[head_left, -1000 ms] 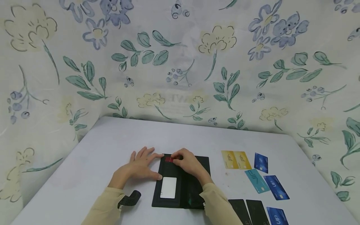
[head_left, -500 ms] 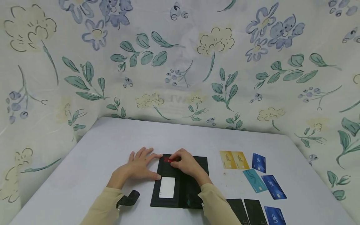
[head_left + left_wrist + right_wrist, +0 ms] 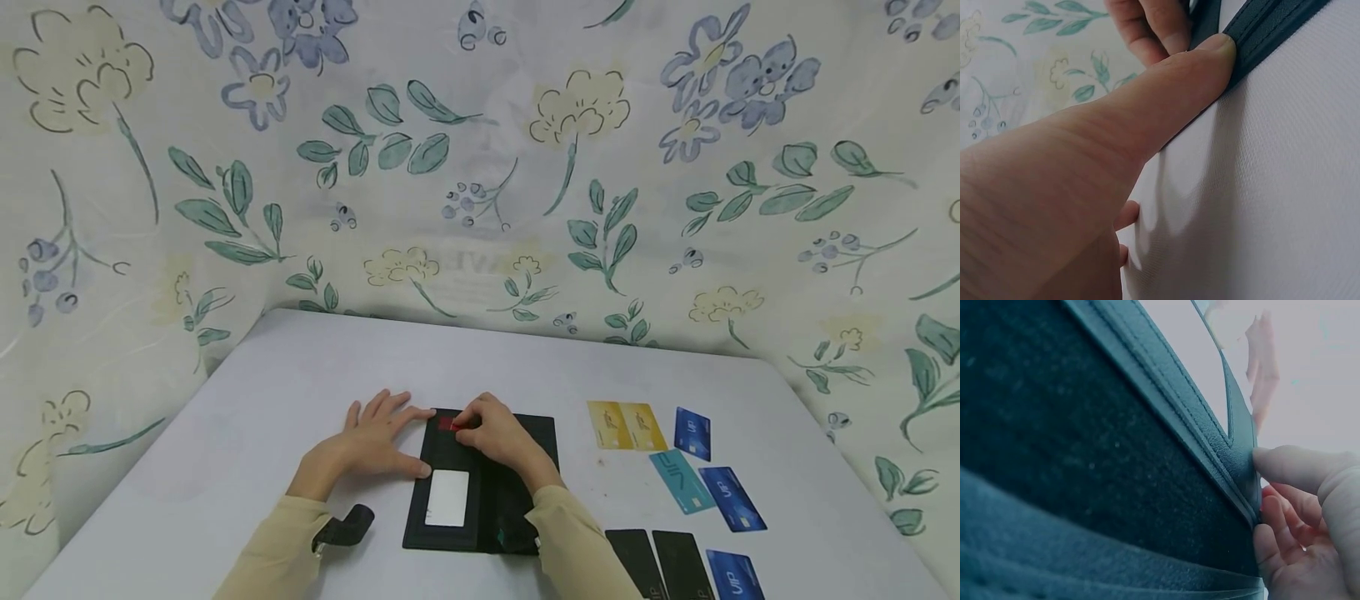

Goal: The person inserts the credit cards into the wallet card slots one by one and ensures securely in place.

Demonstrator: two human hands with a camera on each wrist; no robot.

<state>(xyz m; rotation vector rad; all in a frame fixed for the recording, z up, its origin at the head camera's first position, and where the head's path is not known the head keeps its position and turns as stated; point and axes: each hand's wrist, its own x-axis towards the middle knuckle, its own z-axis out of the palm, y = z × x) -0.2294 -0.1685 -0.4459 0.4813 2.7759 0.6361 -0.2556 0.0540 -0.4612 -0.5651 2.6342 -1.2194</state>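
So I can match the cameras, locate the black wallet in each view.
Head: black wallet lies open at lower centre.
Left wrist: black wallet partly shown, top right.
Right wrist: black wallet, large, left and centre.
Shared landmark: the left hand, seen in all three.

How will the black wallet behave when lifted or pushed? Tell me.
The black wallet probably flops at its middle, since it lies opened out in two halves. Its grained, stitched border should give fair grip. Lying flat, it seems unlikely to roll or tip.
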